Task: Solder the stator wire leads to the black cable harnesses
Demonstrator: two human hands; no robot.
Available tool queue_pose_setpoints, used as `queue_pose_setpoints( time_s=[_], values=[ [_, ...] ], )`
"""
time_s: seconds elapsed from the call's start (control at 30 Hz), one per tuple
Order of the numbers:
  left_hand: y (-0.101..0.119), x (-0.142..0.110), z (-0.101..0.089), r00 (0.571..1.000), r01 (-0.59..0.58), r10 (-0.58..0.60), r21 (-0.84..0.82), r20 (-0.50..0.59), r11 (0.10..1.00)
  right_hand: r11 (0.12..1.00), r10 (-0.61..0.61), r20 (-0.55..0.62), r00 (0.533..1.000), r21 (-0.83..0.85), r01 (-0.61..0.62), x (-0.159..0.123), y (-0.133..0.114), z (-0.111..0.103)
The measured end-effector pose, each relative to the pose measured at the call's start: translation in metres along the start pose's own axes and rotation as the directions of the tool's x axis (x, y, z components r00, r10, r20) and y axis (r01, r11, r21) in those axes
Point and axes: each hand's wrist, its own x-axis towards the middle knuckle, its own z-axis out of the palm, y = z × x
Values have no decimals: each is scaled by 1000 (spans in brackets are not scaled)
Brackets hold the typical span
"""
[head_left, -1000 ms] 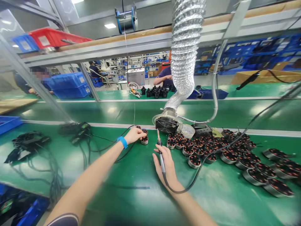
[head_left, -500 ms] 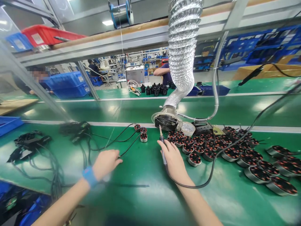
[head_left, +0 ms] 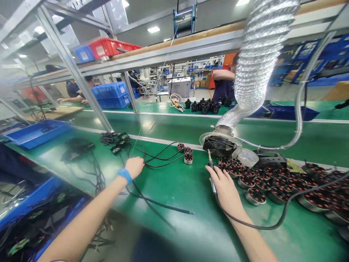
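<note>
My right hand (head_left: 225,185) rests on the green bench and grips a soldering iron (head_left: 211,174), its tip pointing away from me toward the black fan grille (head_left: 219,146). My left hand (head_left: 135,167), a blue band at its wrist, is closed on a black cable (head_left: 156,166); the exact pinch is hidden. Several cables run from near that hand to three small motor stators with copper windings (head_left: 188,158). Below it, more cables trail across the bench, one ending in a bare tip (head_left: 188,211). Right of the iron stand many loose stators (head_left: 255,196) in silvery rings.
A foil duct (head_left: 253,72) comes down to the fan. Dark cable bundles (head_left: 77,149) lie at left, near a blue tray (head_left: 40,133). A blue bin (head_left: 51,218) of parts stands below the bench edge. A metal post (head_left: 73,69) carries the shelf. People sit across the bench.
The view has swung left, so the bench contents sit farther right. My left hand has moved left, away from the three stators, with cables now trailing below it. My right hand keeps the soldering iron.
</note>
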Motion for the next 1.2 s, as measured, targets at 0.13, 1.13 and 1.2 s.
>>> queue_pose_setpoints(
  time_s=[0.13, 1.13, 1.2],
  values=[
    [-20, 7, -8, 999, 45, -46, -53, -27, 998, 1000, -8, -19, 1000, -19, 8, -2, 4, 4],
    [100, -19, -21, 905, -426, 373, -401, -207, 811, 878, 96, 32, 995, 468, -100, -5, -55, -45],
    [112, -40, -25, 868, -469, 483, -506, -114, 724, 884, 125, -40, 991, 457, -93, -9, -53, -49]
  ],
)
